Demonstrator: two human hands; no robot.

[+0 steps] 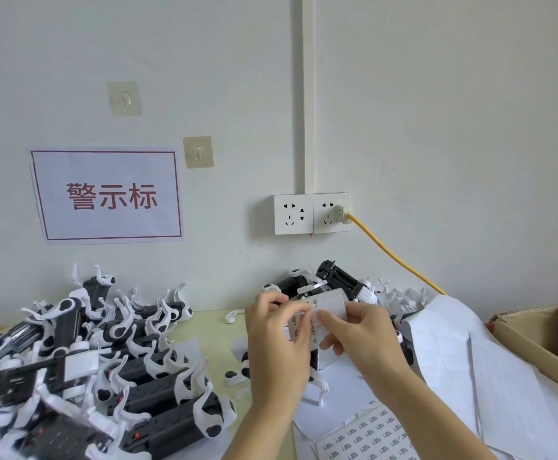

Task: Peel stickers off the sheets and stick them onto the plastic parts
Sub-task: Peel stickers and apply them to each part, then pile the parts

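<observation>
Sticker sheet (324, 310), curled, sits at centre frame, pinched between both hands above the table (211, 323). Left hand (277, 340) nips its left edge with thumb and forefinger; right hand (364, 330) grips its right side. Plastic parts (105, 360) heap at lower left; another printed sheet (367, 436) lies bottom centre.

Red-lettered sign (106, 195), wall sockets (312, 213), yellow cable (400, 257), perhaps cardboard box (533, 340).

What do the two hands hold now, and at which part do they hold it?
Both hands hold one small sticker sheet, curled, above the table. The left hand pinches its left side; the right hand pinches its lower right edge.
</observation>
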